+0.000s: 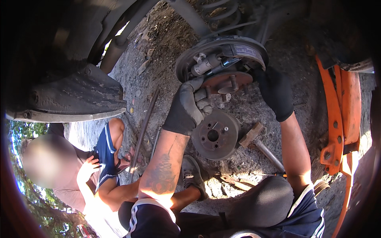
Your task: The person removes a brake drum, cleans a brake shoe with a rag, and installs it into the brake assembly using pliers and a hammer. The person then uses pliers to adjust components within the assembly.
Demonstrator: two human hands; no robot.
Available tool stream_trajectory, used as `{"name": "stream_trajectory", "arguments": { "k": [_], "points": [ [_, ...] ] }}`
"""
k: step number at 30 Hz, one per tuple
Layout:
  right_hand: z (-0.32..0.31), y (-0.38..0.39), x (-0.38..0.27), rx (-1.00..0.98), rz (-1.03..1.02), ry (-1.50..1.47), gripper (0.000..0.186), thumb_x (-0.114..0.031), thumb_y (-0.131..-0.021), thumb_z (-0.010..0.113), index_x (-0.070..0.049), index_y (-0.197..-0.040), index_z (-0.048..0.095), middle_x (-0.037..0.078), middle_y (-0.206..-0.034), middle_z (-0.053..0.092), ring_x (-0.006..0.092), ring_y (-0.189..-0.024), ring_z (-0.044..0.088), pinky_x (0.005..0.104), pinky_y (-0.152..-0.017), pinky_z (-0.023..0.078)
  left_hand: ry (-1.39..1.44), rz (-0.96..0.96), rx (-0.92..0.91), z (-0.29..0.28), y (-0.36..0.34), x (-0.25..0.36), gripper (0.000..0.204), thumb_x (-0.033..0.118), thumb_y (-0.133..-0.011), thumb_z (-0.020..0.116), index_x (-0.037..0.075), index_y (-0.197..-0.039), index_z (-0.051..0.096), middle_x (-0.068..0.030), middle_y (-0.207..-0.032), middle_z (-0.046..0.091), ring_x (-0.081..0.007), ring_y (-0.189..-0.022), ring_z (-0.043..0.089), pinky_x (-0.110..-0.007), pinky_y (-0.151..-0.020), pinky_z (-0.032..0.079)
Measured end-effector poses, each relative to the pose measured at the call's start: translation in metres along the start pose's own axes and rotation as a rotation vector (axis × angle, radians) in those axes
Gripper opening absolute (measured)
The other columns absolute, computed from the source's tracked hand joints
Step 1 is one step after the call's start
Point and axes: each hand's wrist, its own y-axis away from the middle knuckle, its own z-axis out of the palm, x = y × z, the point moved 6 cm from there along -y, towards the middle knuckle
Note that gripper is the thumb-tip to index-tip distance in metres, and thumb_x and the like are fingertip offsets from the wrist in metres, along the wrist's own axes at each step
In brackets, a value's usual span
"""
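A drum brake assembly (182, 59) hangs under the vehicle. Inside it are a grey wheel cylinder (205, 64), an adjuster bar with a spring (223, 67) and a curved brake shoe (251, 51). In front sits a rusty hub flange (222, 82) with wheel studs. My left hand (185, 105), in a dark glove, has its fingers curled at the assembly's lower left edge, beside the flange; what they grip is hidden. My gloved right hand (276, 94) reaches to the right edge by the shoe's end, fingertips out of sight. Below lies a removed brake drum (222, 146).
On the dirt are a hammer (251, 135), pliers (235, 182), a screwdriver (280, 174) and a long metal bar (144, 127). An orange jack (334, 119) stands at right. Another person (85, 170) sits at left. A coil spring (222, 10) hangs above.
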Motion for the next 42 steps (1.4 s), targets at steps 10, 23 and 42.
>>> {"name": "stream_trajectory", "arguments": {
  "k": [10, 23, 42],
  "points": [
    [0.004, 0.006, 0.004, 0.013, 0.041, -0.083, 0.013, -0.014, -0.091, 0.067, -0.002, -0.085, 0.067, 0.021, -0.072, 0.064, 0.0396, -0.065, 0.064, 0.0428, -0.055, 0.048, -0.016, 0.024, 0.08, 0.003, 0.003, 0.0, 0.026, 0.035, -0.099, 0.055, 0.009, -0.1, 0.062, 0.0047, -0.063, 0.05, -0.0053, -0.045, 0.036, -0.024, -0.043, 0.027],
    [-0.027, -0.016, -0.045, 0.101, -0.148, 0.092, 0.026, -0.015, -0.084, 0.073, -0.01, -0.109, 0.071, 0.013, -0.086, 0.068, 0.0326, -0.075, 0.067, 0.0403, -0.064, 0.053, -0.129, 0.024, 0.0, 0.001, -0.001, 0.001, 0.018, 0.035, -0.099, 0.057, 0.018, -0.106, 0.059, 0.0027, -0.076, 0.056, -0.0066, -0.06, 0.046, -0.025, -0.052, 0.03],
    [-0.028, -0.034, -0.074, 0.128, -0.463, 0.151, 0.039, -0.005, -0.076, 0.075, -0.011, -0.114, 0.073, 0.008, -0.091, 0.065, 0.0264, -0.077, 0.064, 0.035, -0.066, 0.052, 0.049, -0.027, 0.049, 0.001, 0.003, -0.006, 0.017, 0.032, -0.1, 0.055, 0.017, -0.105, 0.06, 0.0008, -0.082, 0.06, -0.0084, -0.06, 0.048, -0.026, -0.052, 0.031]
  ]
}}
